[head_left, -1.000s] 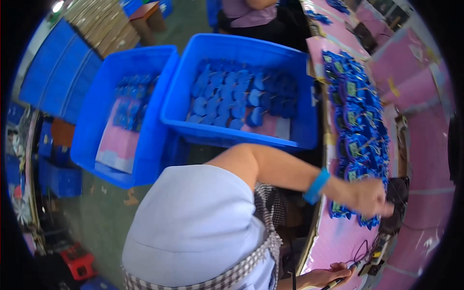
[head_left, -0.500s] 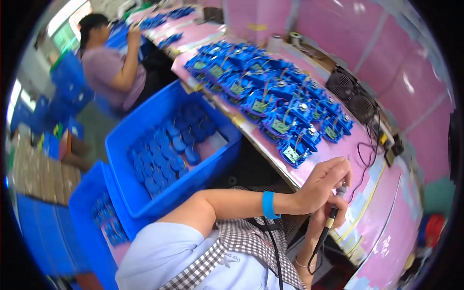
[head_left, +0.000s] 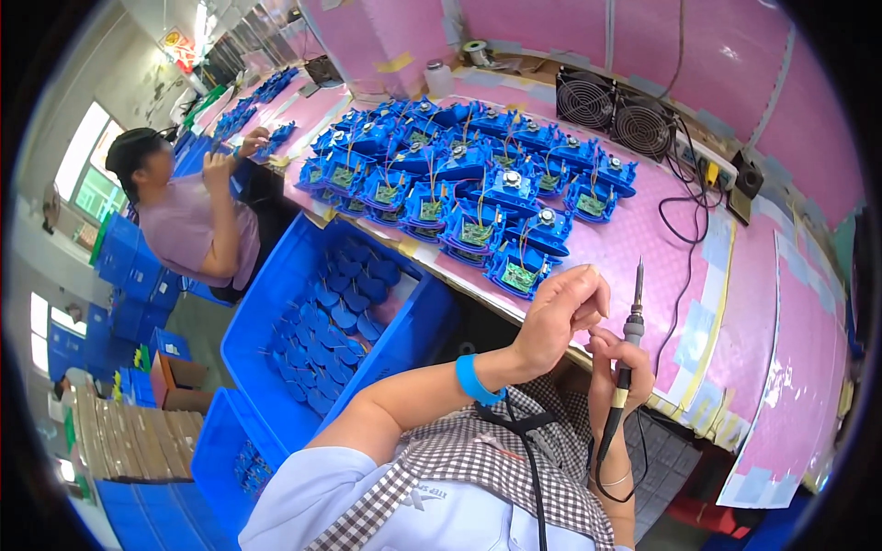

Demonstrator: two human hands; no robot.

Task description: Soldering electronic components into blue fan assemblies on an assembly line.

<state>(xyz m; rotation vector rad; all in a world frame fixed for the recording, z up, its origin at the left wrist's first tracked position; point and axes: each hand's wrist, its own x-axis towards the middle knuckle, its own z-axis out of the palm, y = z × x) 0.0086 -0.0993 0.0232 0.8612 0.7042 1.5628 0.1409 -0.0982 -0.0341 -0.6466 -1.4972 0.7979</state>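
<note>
My right hand is wrapped round the grip of a soldering iron, which points upward with its metal tip bare. A cable runs down from the iron past my wrist. Beside it, my left hand, with a blue band on the wrist, is closed with its fingers curled. Its fingertips are close to the right thumb and forefinger; whatever they may pinch is too small to make out. Just beyond my left hand, the nearest blue plastic housing with a green circuit board lies on the pink-covered bench.
Rows of similar housings spread across the bench. Two black fans, a power strip and loose cables stand behind. A blue crate of blue parts is at my left. Another person works farther along the bench.
The view has swung, so the bench sits differently in it. My hands have come slightly apart, and the soldering iron's tip now points up in plain sight.
</note>
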